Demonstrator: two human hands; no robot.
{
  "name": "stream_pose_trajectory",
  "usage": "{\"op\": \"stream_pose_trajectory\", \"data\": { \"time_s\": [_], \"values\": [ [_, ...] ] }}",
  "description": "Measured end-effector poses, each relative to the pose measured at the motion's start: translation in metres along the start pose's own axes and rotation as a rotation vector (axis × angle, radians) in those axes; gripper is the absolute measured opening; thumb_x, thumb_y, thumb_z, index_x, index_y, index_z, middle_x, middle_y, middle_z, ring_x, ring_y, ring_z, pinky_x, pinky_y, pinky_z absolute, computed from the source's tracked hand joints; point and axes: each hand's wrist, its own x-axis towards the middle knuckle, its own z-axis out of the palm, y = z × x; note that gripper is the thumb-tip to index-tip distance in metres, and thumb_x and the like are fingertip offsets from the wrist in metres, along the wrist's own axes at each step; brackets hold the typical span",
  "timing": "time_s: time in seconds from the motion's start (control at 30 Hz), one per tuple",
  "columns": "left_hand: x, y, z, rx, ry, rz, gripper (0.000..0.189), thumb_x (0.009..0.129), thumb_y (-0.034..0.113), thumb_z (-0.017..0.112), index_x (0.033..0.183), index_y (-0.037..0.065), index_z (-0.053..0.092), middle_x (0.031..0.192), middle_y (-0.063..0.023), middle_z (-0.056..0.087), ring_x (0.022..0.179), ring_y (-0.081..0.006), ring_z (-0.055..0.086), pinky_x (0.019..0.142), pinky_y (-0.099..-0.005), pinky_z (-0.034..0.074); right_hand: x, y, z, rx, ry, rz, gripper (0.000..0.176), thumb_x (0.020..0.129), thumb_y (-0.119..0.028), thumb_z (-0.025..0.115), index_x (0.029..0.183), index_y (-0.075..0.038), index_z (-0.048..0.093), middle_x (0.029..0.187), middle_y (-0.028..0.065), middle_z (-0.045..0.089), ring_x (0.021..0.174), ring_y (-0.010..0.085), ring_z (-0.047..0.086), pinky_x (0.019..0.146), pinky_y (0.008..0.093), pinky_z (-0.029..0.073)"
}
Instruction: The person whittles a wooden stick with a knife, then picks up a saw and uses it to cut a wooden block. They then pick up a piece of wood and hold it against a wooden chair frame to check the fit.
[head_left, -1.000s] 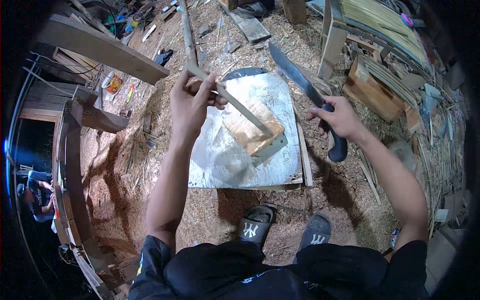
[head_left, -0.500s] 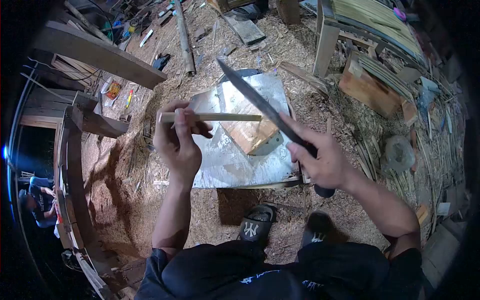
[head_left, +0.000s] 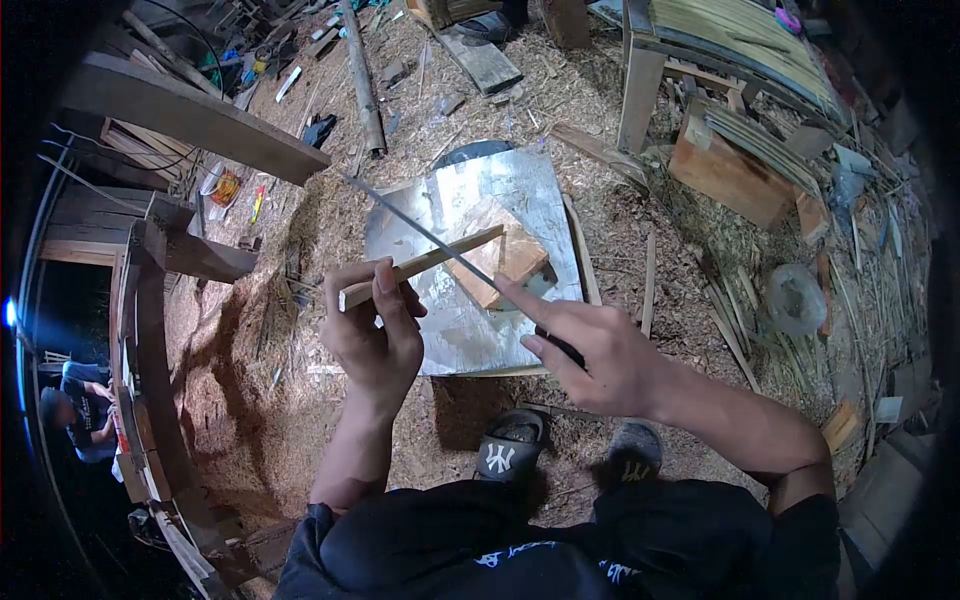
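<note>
My left hand (head_left: 375, 330) grips a short bamboo strip (head_left: 445, 258) that points up to the right. My right hand (head_left: 585, 350) holds a long knife (head_left: 420, 232) by its dark handle, index finger stretched along the spine. The blade runs up to the left and crosses the strip near its middle, resting against it. Both are held over a shiny metal sheet (head_left: 520, 190) on the ground, with a wooden block (head_left: 505, 262) lying on it.
Sawdust and bamboo shavings cover the ground. A bamboo pole (head_left: 362, 80) lies at the top, a wooden crate (head_left: 725, 170) and a slatted bench (head_left: 740, 45) at the right. Heavy beams (head_left: 190, 115) stand on the left. My sandalled feet (head_left: 510, 450) are below. Another person (head_left: 75, 410) sits far left.
The knife came down from the upper right and its blade now lies across the strip. My left hand lowered the strip and drew it closer to me.
</note>
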Motion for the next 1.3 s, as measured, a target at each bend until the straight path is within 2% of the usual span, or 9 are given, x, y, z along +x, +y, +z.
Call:
{"op": "stream_pose_trajectory", "data": {
  "time_s": [0.23, 0.3, 0.33, 0.4, 0.5, 0.8, 1.1, 1.2, 1.3],
  "values": [
    [-0.003, 0.0, -0.002, 0.038, 0.024, 0.075, 0.013, 0.103, 0.007, 0.053, 0.102, -0.005, 0.057, 0.08, -0.0121, 0.068, 0.065, -0.0146, 0.067, 0.057, -0.0251, 0.055, 0.001, 0.003, 0.006, -0.07, 0.0, -0.048, 0.067, 0.095, -0.007, 0.059, 0.157, -0.011, 0.033, 0.08, 0.0169, 0.065, 0.061, 0.0285, 0.067, 0.057, 0.0397, 0.061],
    [-0.001, 0.003, 0.001, 0.131, 0.071, 0.198, 0.023, 0.107, 0.012, 0.048, 0.106, -0.007, 0.061, 0.091, -0.0176, 0.071, 0.077, -0.0192, 0.071, 0.064, -0.0275, 0.058, 0.0, 0.001, 0.007, -0.053, 0.004, -0.035, 0.067, 0.095, -0.007, 0.06, 0.157, -0.012, 0.033, 0.08, 0.0166, 0.065, 0.06, 0.0286, 0.067, 0.057, 0.0395, 0.06],
    [-0.001, 0.006, 0.0, 0.132, 0.071, 0.199, 0.023, 0.107, 0.012, 0.048, 0.106, -0.007, 0.061, 0.091, -0.0176, 0.071, 0.077, -0.0192, 0.071, 0.064, -0.0275, 0.058, 0.0, -0.001, 0.006, -0.053, 0.003, -0.023, 0.065, 0.094, -0.004, 0.059, 0.155, -0.008, 0.036, 0.08, 0.0183, 0.066, 0.063, 0.0287, 0.067, 0.06, 0.0393, 0.059],
    [-0.003, 0.01, -0.003, 0.15, 0.016, 0.139, 0.023, 0.106, 0.01, 0.049, 0.108, -0.009, 0.063, 0.099, -0.0203, 0.073, 0.088, -0.0229, 0.073, 0.077, -0.0313, 0.059, 0.0, -0.003, 0.005, -0.05, 0.0, -0.01, 0.064, 0.092, -0.001, 0.059, 0.153, -0.005, 0.04, 0.08, 0.02, 0.067, 0.066, 0.0288, 0.068, 0.062, 0.039, 0.058],
    [-0.003, 0.006, -0.005, 0.159, 0.02, 0.168, 0.014, 0.101, 0.002, 0.058, 0.107, -0.009, 0.064, 0.099, -0.0202, 0.075, 0.09, -0.0209, 0.074, 0.073, -0.0289, 0.059, -0.001, -0.002, 0.005, -0.074, -0.049, 0.022, 0.064, 0.092, -0.002, 0.061, 0.153, -0.005, 0.04, 0.081, 0.0196, 0.067, 0.065, 0.0286, 0.068, 0.062, 0.0392, 0.058],
    [-0.006, 0.016, -0.009, 0.283, -0.011, 0.154, 0.013, 0.1, 0.0, 0.058, 0.104, -0.009, 0.066, 0.095, -0.0187, 0.075, 0.084, -0.0207, 0.075, 0.072, -0.0277, 0.058, 0.002, -0.01, 0.012, -0.14, -0.009, -0.067, 0.066, 0.089, -0.002, 0.066, 0.151, -0.009, 0.044, 0.077, 0.0141, 0.064, 0.058, 0.0256, 0.064, 0.054, 0.0378, 0.056],
    [-0.008, 0.004, -0.006, 0.192, 0.027, 0.213, 0.013, 0.1, 0.002, 0.059, 0.103, -0.009, 0.065, 0.095, -0.0191, 0.075, 0.085, -0.0227, 0.076, 0.07, -0.0286, 0.059, -0.009, 0.02, 0.02, -0.155, 0.09, 0.008, 0.061, 0.099, -0.01, 0.056, 0.156, -0.01, 0.034, 0.069, 0.0104, 0.058, 0.05, 0.0198, 0.058, 0.043, 0.0325, 0.056],
    [-0.01, 0.005, -0.006, 0.214, 0.017, 0.204, 0.014, 0.101, 0.002, 0.057, 0.105, -0.009, 0.065, 0.096, -0.0207, 0.075, 0.085, -0.0236, 0.076, 0.07, -0.0279, 0.06, -0.012, 0.008, 0.027, -0.076, 0.039, -0.018, 0.057, 0.097, -0.008, 0.058, 0.152, -0.003, 0.041, 0.067, 0.011, 0.056, 0.054, 0.0205, 0.055, 0.05, 0.0359, 0.05],
    [-0.011, 0.007, -0.006, 0.162, 0.048, 0.125, 0.015, 0.101, 0.003, 0.056, 0.106, -0.009, 0.064, 0.095, -0.022, 0.075, 0.086, -0.0239, 0.076, 0.068, -0.0267, 0.059, -0.014, 0.023, 0.03, -0.081, 0.038, 0.008, 0.058, 0.097, -0.005, 0.057, 0.152, -0.002, 0.04, 0.068, 0.0129, 0.056, 0.057, 0.0227, 0.056, 0.054, 0.0381, 0.051]
  ]
}}
